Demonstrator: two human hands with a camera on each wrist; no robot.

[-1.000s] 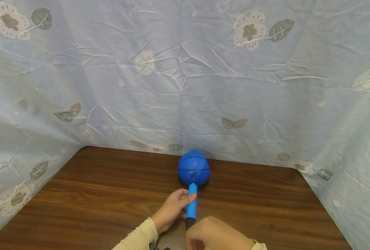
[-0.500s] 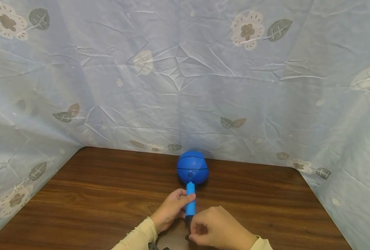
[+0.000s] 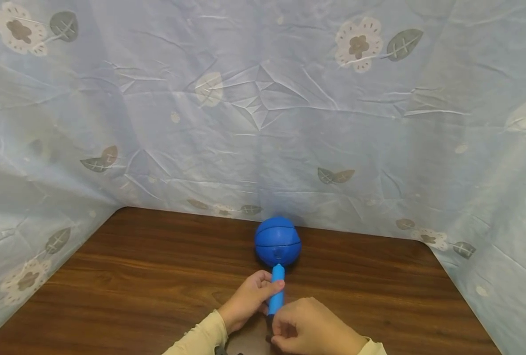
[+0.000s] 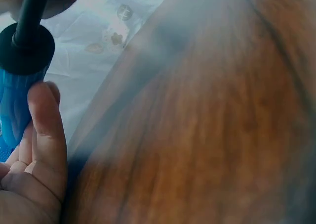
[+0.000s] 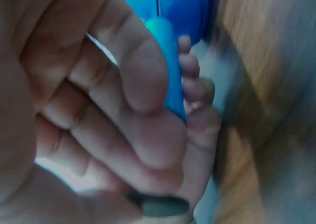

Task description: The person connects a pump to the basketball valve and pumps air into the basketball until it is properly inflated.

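A blue ball point(image 3: 277, 241) with black seam lines, like a small basketball, sits at the far side of the table. The light blue barrel of a hand pump point(image 3: 276, 297) points at it, its tip right at the ball. My left hand point(image 3: 247, 299) grips the barrel, thumb along the top. At the pump's near end, my right hand point(image 3: 313, 324) curls its fingers round the black handle point(image 5: 165, 206), mostly hidden by that hand in the head view. In the left wrist view a short dark rod point(image 4: 30, 19) shows between the barrel's black end cap point(image 4: 25, 56) and the handle.
The brown wood-grain table point(image 3: 156, 266) extends to both sides of the hands. A pale blue floral cloth point(image 3: 227, 148) hangs behind it and along the sides, close to the table's back edge.
My right hand has moved forward, nearer the barrel, compared with one second ago. My left hand keeps its grip on the barrel. The head view has shifted slightly.
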